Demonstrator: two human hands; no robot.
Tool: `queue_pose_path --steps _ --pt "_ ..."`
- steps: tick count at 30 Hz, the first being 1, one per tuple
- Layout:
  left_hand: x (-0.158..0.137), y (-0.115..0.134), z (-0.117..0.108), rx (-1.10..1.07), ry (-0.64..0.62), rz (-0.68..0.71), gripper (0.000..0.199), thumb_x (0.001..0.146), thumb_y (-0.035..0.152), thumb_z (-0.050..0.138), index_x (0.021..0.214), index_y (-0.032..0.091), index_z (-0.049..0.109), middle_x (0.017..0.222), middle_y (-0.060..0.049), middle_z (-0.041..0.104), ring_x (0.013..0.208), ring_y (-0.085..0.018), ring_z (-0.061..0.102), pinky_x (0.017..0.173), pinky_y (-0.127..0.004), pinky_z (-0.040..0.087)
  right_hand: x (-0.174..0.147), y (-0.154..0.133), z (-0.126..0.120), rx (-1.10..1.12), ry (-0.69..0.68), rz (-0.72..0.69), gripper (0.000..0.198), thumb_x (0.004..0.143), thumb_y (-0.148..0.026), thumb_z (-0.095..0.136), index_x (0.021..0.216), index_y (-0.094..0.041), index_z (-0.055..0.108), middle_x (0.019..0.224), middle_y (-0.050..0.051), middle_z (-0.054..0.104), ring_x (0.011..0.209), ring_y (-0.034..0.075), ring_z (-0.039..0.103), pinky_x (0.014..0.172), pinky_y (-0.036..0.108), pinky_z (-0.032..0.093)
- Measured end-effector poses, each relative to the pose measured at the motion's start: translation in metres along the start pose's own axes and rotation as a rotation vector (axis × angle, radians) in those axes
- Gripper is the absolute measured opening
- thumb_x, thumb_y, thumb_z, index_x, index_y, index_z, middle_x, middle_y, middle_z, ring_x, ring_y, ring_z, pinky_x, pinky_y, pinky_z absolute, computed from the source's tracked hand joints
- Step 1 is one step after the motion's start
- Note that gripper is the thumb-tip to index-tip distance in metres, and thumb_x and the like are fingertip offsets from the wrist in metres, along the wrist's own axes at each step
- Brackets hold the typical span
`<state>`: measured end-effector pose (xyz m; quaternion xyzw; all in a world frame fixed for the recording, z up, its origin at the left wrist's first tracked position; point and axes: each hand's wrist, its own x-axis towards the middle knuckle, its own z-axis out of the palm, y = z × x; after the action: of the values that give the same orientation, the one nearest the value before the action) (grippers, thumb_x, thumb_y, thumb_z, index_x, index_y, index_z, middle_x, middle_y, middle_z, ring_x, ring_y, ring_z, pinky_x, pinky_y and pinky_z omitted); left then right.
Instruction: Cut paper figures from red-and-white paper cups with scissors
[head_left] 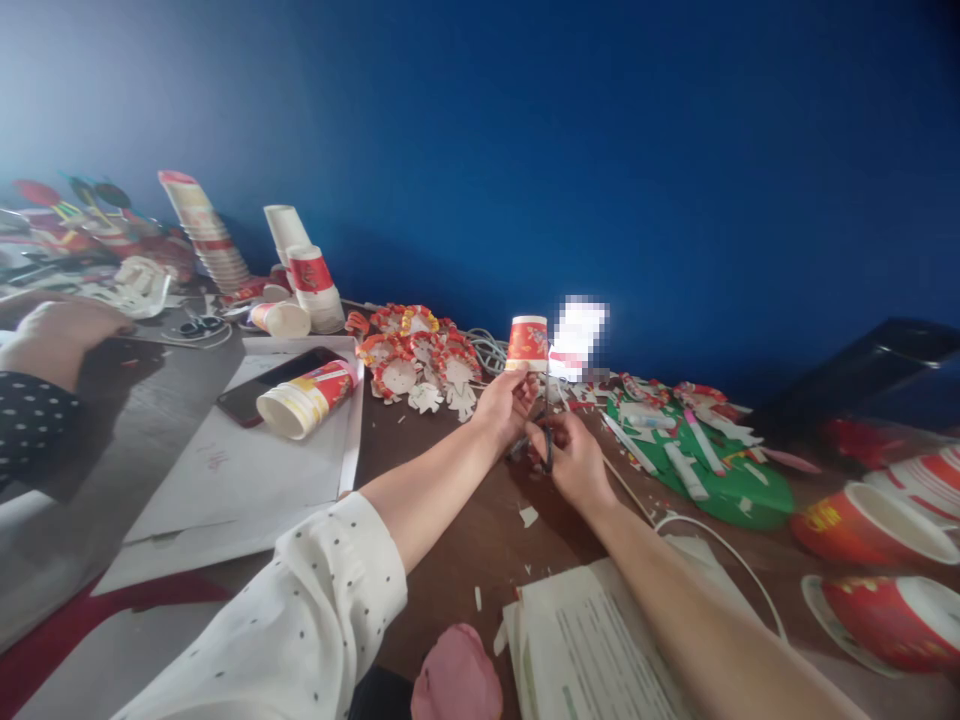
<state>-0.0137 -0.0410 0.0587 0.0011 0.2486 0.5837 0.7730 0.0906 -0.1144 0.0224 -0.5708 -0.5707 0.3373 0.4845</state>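
Head cam: your left hand grips a red cup, raised just above the surface w/ paper scraps. Your right hand is clenched round scissors, just beside the left, below the cup.

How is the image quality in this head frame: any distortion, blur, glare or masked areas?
Head view: strong wide-angle warp, tilting the table and bending its edges; a pixelated block masks something beside the paper cup that the left hand holds; the right hand is fairly sharp, the red bowls at the edge soft; even light, no harsh glare.
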Motion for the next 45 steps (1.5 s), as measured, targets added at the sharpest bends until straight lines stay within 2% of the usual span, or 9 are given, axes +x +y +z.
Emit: queue_pose_path --steps 3,9,28,45 --pt "0.002 -0.001 -0.003 0.073 -0.087 0.004 0.008 0.082 0.009 0.064 0.075 0.009 0.061 0.060 -0.001 0.060 0.048 -0.005 0.056 0.052 -0.012 0.049 0.002 0.005 -0.001 -0.053 -0.001 -0.035 0.037 0.075 -0.054 0.070 0.088 -0.022 0.057 0.061 0.001 0.063 0.054 0.019 0.059 0.049 0.029 0.047" --pt "0.004 -0.005 -0.006 0.141 -0.119 0.006 0.013 0.084 0.011 0.062 0.072 0.009 0.058 0.059 -0.001 0.058 0.046 -0.004 0.054 0.049 -0.012 0.047 0.005 0.010 -0.003 -0.104 0.001 -0.060 0.037 0.076 -0.054 0.070 0.090 -0.021 0.059 0.063 0.002 0.064 0.054 0.019 0.059 0.051 0.029 0.046" --pt "-0.001 -0.012 -0.005 0.142 -0.119 0.000 0.015 0.084 0.011 0.063 0.071 0.012 0.056 0.057 0.002 0.055 0.046 -0.004 0.051 0.051 -0.014 0.044 0.001 -0.002 -0.002 -0.068 0.011 -0.053 0.037 0.077 -0.057 0.066 0.086 -0.022 0.055 0.056 -0.001 0.061 0.048 0.018 0.056 0.048 0.028 0.043" --pt "-0.003 -0.011 -0.005 0.134 -0.160 -0.060 0.014 0.087 0.013 0.059 0.073 0.011 0.056 0.057 0.002 0.055 0.045 -0.005 0.051 0.048 -0.014 0.044 0.004 0.012 -0.004 -0.183 0.033 -0.122 0.033 0.080 -0.051 0.064 0.091 -0.022 0.057 0.075 0.005 0.069 0.060 0.020 0.062 0.054 0.029 0.045"
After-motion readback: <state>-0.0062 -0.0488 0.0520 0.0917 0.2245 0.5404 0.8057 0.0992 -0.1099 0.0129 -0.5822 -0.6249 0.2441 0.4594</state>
